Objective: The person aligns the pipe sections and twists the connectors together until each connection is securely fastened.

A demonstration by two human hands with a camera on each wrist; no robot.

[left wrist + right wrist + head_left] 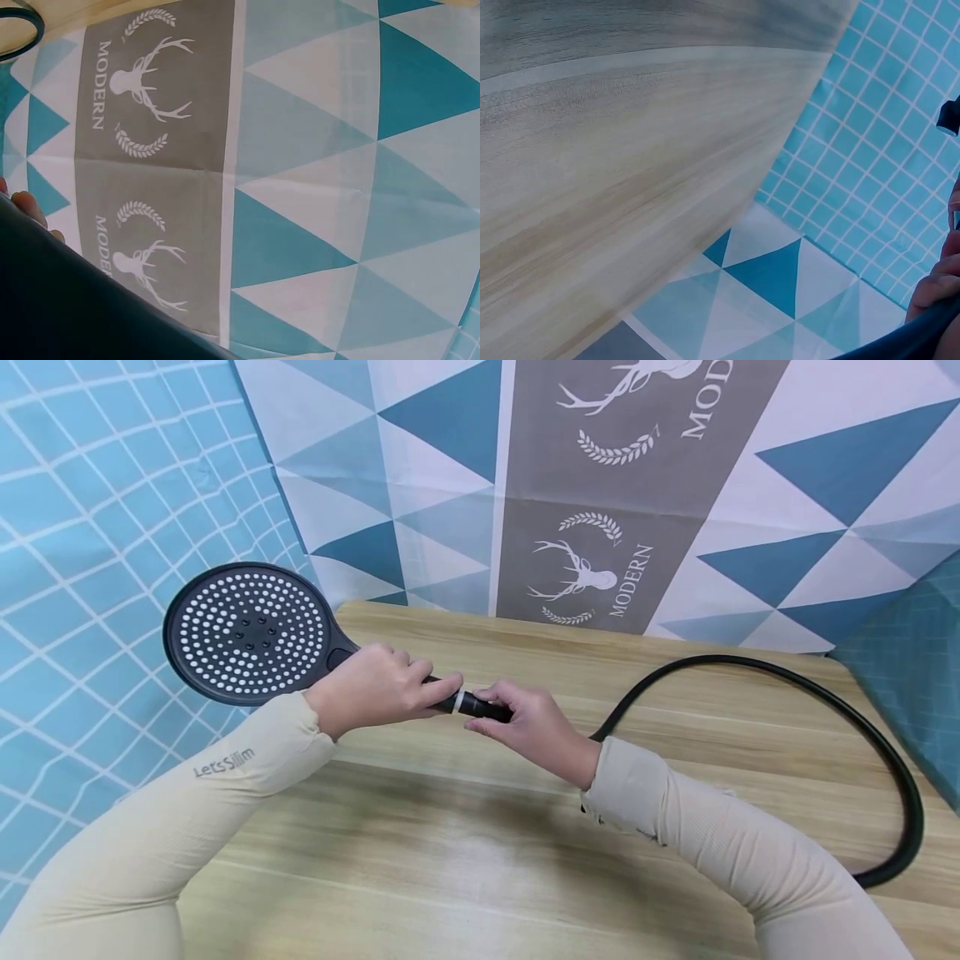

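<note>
A black handheld shower head (251,635) with a round, white-dotted face is held up over the wooden table. My left hand (382,687) grips its handle, just below the round head. My right hand (534,722) pinches the black hose connector (483,707) between thumb and fingers at the handle's lower end, where a pale ring shows. From behind the right wrist the black hose (795,677) runs out in a wide loop. In the left wrist view a dark shape covers the lower left corner, with fingertips (28,206) behind it.
The wood-grain table (435,860) lies under both hands. A blue tiled sheet (90,527) stands at the left, and a triangle-patterned backdrop (442,468) with a grey deer panel stands behind. A teal sheet (915,668) hangs at the right, close to the hose loop.
</note>
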